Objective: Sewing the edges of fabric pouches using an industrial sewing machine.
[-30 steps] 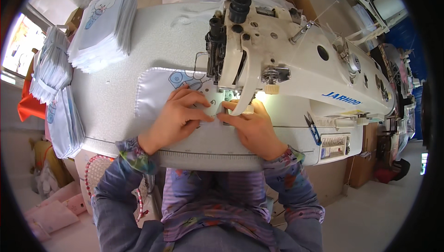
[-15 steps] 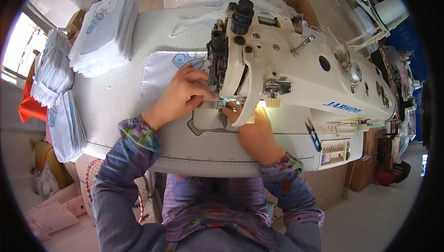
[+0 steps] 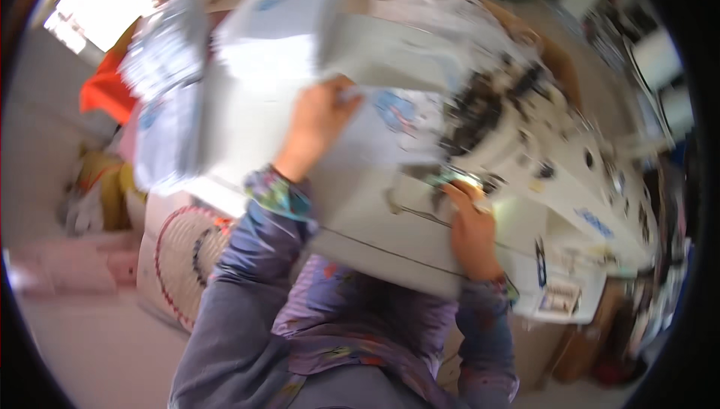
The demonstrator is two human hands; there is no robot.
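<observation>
My left hand (image 3: pixel 319 120) pinches the upper left corner of a white cloth panel (image 3: pixel 367 131) with a blue printed figure. The panel lies on the sewing table, its right end beside the head of a white sewing machine (image 3: pixel 547 154). By the lit needle area, my right hand (image 3: pixel 472 225) has its fingers bent and close together. Whatever they may hold there is blurred and cannot be made out.
A stack of printed white panels (image 3: pixel 281 26) stands at the table's back left, next to bundled white cloth (image 3: pixel 165 56). Small blue-handled snips (image 3: pixel 541 263) lie right of my right hand, near a small parts tray (image 3: pixel 560 296). White cloth (image 3: pixel 450 7) is heaped behind the machine.
My left hand has moved away from the needle to the panel's far left corner. My right hand stays by the needle. The whole view has shifted and tilted, with motion blur.
</observation>
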